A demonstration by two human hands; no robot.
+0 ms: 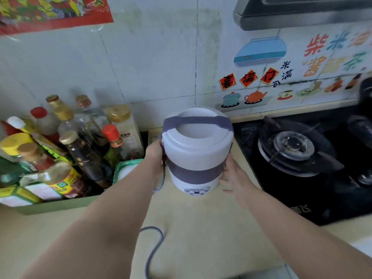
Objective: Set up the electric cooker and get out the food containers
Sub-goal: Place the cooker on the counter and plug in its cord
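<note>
— What lies nearest?

— A thin grey power cord [155, 244]. It curls over the pale beige countertop [201, 228] in front of the white, round plastic electric cooker [196, 156] and comes up along the cooker's left side.

— And the hands?

— Both are on the cooker. The left hand [156, 156] clasps its left wall, thumb to the front, with the other fingers hidden behind the body. The right hand [233, 178] clasps the right wall lower down, its fingers bent round the grey-purple band.

— Where does the cooker stand?

— Upright at about the middle of the countertop, with its small button panel [196, 191] facing the person. Its lid is on, and the grey-purple carrying handle [198, 120] is folded across the top. I cannot tell whether its base rests on the surface or is slightly raised.

— What is around it?

— To the cooker's left there is an open cardboard carton [60, 204] crowded with sauce and oil bottles. To the cooker's right there is a black glass gas hob [298, 150]. Behind the cooker is a white tiled wall [151, 57] with cartoon kitchen stickers. Above and to the right of the cooker is a dark range hood [302, 15].
</note>
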